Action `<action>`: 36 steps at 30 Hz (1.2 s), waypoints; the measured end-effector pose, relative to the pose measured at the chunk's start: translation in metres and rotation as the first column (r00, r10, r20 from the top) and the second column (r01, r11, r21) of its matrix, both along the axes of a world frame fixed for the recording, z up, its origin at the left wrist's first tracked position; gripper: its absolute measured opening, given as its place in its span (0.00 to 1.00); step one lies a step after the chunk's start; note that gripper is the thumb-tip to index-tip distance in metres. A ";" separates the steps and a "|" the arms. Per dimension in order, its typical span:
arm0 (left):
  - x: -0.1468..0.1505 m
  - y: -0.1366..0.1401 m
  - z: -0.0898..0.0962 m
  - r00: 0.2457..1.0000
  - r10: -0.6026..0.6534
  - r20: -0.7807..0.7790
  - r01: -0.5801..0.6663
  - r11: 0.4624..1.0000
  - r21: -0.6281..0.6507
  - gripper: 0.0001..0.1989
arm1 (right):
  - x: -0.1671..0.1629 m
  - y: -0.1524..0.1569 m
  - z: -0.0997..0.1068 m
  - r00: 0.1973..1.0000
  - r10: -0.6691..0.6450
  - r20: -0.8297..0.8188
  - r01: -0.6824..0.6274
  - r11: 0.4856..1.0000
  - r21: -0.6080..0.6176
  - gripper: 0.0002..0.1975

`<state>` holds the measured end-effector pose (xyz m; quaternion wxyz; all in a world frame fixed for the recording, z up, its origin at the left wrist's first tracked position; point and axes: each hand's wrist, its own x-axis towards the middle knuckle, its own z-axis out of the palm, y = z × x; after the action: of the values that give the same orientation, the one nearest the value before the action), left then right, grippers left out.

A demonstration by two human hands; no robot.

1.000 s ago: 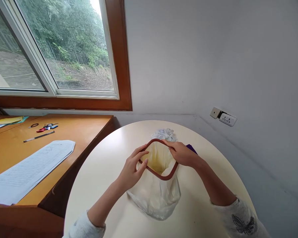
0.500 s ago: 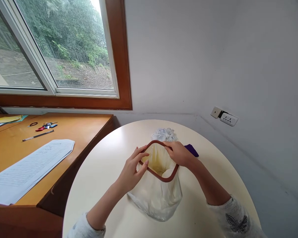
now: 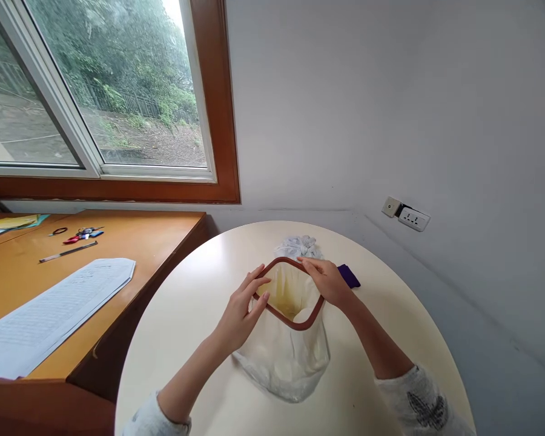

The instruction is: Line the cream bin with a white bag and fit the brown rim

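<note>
Spanning the foreground: round counter (image 3: 172, 345), bag (image 3: 281, 369) standing near its middle, mouth up, probably for access. Ring (image 3: 302, 327) at the mouth, likely keeping it spread. Left hand (image 3: 240, 312): fingers loosely parted, clasping the left corner. Right hand (image 3: 329, 281): fingers closed on the right side, presumably steadying. Beyond: crumpled plastic (image 3: 298, 247), purple item (image 3: 349, 276).

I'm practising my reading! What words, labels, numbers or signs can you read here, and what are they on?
I can't read any.
Papers: rows of writing, too small and blurred.
Right sleeve: a dark winged picture, no words seen.
Bin: no words seen.
Socket: no words seen.
</note>
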<state>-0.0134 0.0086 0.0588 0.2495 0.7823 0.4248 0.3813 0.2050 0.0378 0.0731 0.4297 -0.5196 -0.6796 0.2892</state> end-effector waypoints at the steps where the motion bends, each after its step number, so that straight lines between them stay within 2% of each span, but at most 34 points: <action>1: -0.002 -0.001 0.002 1.000 0.018 -0.015 -0.018 1.000 -0.004 0.15 | 0.003 -0.001 -0.005 0.997 -0.030 -0.067 0.031 0.999 0.009 0.20; 3: -0.006 -0.005 0.005 0.997 0.068 -0.021 -0.068 0.997 0.021 0.17 | 0.013 -0.002 -0.019 0.982 -0.078 -0.174 0.080 0.997 0.004 0.21; 5: -0.011 -0.013 0.005 0.993 0.115 -0.006 -0.115 0.993 0.041 0.18 | 0.029 -0.004 -0.038 0.976 -0.135 -0.171 0.134 0.991 -0.015 0.22; 6: -0.013 -0.017 0.003 0.991 0.130 0.005 -0.130 0.991 0.033 0.20 | 0.039 -0.005 -0.048 0.977 -0.178 -0.114 0.179 0.984 -0.004 0.22; 8: -0.017 -0.027 -0.003 0.990 0.136 0.031 -0.135 0.991 -0.025 0.25 | 0.061 -0.006 -0.070 0.943 -0.291 0.161 0.283 0.957 0.070 0.20; 12: -0.017 -0.041 -0.029 0.977 0.160 0.139 -0.134 0.974 -0.181 0.39 | 0.096 -0.004 -0.105 0.861 -0.405 0.309 0.392 0.914 0.108 0.19; 15: -0.013 -0.045 -0.046 0.959 0.198 0.202 -0.133 0.946 -0.294 0.41 | 0.105 0.002 -0.123 0.802 -0.440 0.403 0.435 0.894 0.111 0.20; 18: -0.008 -0.045 -0.055 0.953 0.200 0.228 -0.103 0.919 -0.380 0.42 | 0.104 0.010 -0.137 0.749 -0.454 0.482 0.470 0.877 0.097 0.22; 22: -0.002 -0.045 -0.058 0.959 0.137 0.247 -0.037 0.928 -0.371 0.44 | 0.099 0.018 -0.147 0.699 -0.451 0.555 0.487 0.869 0.093 0.23; 28: 0.005 -0.039 -0.063 0.957 0.106 0.271 -0.013 0.946 -0.325 0.45 | 0.095 0.028 -0.143 0.634 -0.500 0.589 0.517 0.841 0.158 0.23; 31: 0.009 -0.037 -0.065 0.953 0.091 0.288 0.008 0.945 -0.326 0.47 | 0.093 0.034 -0.141 0.618 -0.528 0.583 0.529 0.827 0.189 0.22; 36: 0.018 -0.033 -0.066 0.937 0.080 0.340 0.053 0.930 -0.364 0.51 | 0.094 0.043 -0.140 0.620 -0.573 0.536 0.559 0.802 0.210 0.15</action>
<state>0.0042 -0.0242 -0.0075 0.4598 0.6387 0.4430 0.4294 0.2986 0.0807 -0.0673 0.2785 -0.7635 -0.5814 -0.0393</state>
